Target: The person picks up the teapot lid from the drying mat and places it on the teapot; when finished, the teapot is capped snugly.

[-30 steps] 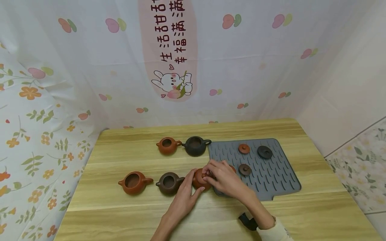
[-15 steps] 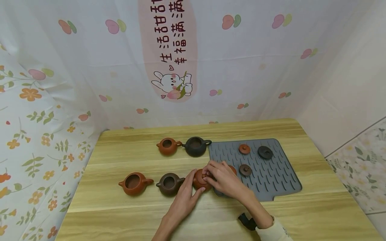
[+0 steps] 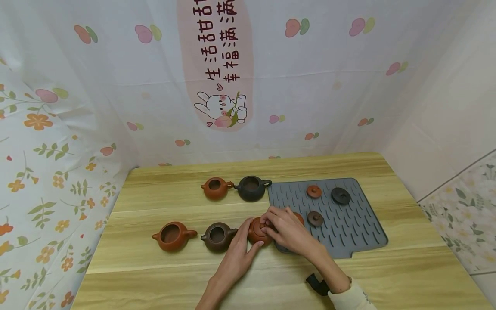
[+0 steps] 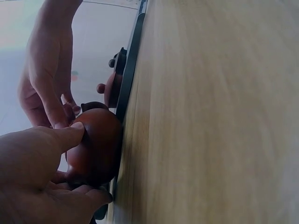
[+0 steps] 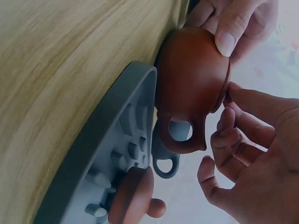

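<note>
A red-brown teapot [image 3: 255,231] stands on the wooden table [image 3: 162,271] against the left edge of a grey ribbed mat [image 3: 348,228]. My left hand [image 3: 241,246] grips its body, thumb [image 5: 228,32] on the side and fingers underneath [image 4: 56,186]. My right hand [image 3: 284,229] curls over the pot's top, fingertips [image 4: 65,112] at the knob of its lid [image 5: 226,79]. The pot [image 5: 189,77] shows its loop handle [image 5: 180,131] in the right wrist view. In the left wrist view the pot [image 4: 96,147] fills the lower left.
Lidless pots stand to the left: dark brown [image 3: 218,236], red-brown [image 3: 173,235], a smaller red-brown [image 3: 215,187], black [image 3: 252,188]. On the mat lie loose lids: orange [image 3: 314,191], black [image 3: 341,195], brown [image 3: 315,218], and a red one [image 5: 135,196] beside my right hand.
</note>
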The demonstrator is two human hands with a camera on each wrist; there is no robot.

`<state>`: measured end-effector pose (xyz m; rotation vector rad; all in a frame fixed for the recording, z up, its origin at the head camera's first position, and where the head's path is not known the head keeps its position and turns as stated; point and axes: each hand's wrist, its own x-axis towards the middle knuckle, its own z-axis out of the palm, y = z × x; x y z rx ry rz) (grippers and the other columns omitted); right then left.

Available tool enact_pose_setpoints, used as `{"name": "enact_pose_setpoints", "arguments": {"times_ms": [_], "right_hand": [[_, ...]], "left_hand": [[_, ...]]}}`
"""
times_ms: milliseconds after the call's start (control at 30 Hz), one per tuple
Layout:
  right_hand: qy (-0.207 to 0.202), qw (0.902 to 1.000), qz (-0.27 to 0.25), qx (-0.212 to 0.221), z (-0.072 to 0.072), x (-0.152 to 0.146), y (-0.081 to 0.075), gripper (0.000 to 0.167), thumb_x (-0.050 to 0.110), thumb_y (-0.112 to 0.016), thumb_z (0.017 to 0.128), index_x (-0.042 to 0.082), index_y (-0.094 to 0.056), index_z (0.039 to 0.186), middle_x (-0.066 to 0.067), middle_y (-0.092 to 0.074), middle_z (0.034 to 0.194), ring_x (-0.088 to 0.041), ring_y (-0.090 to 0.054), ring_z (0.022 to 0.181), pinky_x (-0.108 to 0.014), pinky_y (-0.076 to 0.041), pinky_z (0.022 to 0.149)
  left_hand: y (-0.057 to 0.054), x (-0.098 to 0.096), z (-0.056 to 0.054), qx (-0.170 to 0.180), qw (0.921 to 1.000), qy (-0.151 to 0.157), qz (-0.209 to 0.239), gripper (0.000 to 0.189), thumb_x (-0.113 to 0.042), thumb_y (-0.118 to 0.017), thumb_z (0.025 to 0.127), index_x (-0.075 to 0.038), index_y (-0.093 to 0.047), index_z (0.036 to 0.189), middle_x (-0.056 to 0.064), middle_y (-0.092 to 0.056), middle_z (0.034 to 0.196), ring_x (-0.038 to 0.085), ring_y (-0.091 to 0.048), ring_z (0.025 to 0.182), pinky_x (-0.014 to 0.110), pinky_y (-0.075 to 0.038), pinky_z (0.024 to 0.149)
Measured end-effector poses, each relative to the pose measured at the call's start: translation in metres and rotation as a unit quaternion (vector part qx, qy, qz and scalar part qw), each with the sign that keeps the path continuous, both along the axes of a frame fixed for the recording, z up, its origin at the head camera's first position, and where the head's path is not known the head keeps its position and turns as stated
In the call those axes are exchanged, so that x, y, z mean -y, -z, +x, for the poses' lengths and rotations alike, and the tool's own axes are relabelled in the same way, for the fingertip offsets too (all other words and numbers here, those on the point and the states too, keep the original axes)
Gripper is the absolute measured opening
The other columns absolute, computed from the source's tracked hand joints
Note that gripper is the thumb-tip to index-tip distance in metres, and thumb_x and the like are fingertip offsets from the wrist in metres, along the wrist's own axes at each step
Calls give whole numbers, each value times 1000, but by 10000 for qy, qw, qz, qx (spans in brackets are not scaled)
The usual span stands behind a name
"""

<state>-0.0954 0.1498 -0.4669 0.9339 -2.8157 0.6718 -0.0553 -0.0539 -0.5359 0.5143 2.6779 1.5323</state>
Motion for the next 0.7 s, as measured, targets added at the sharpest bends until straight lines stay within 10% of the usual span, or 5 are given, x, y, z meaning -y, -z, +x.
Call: {"name": "enact_pose_setpoints", "arguments": {"times_ms": [300, 533, 700], "right_hand": [[67, 10000, 13, -45, 3, 0, 0, 12, 14, -84, 99, 12, -76, 107, 1, -67, 103, -18, -68, 91, -70, -57, 96], [224, 9991, -350, -76, 8, -13, -9, 20, 20, -84, 98, 11, -78, 116, 0, -66, 103, -12, -59, 84, -38, -45, 79], [550, 9968, -491, -298, 11, -36, -18, 23, 16, -87, 96, 9, -80, 117, -2, -67, 103, -10, -55, 82, -37, -43, 79]], "left_hand": [[0, -1, 2, -103, 9999, -29, -34, 74, -21, -74, 108, 1, -37, 168, 28, -46, 168, 47, -48, 153, 67, -46, 118], [-2, -2, 3, -56, 9999, -74, -77, 78, -18, -75, 106, 0, -34, 170, 23, -38, 175, 43, -43, 158, 66, -44, 121], [13, 1, 1, -370, 9988, -127, -290, 83, -29, -76, 106, -8, -32, 173, 14, -35, 178, 36, -44, 159, 61, -48, 119]]}}
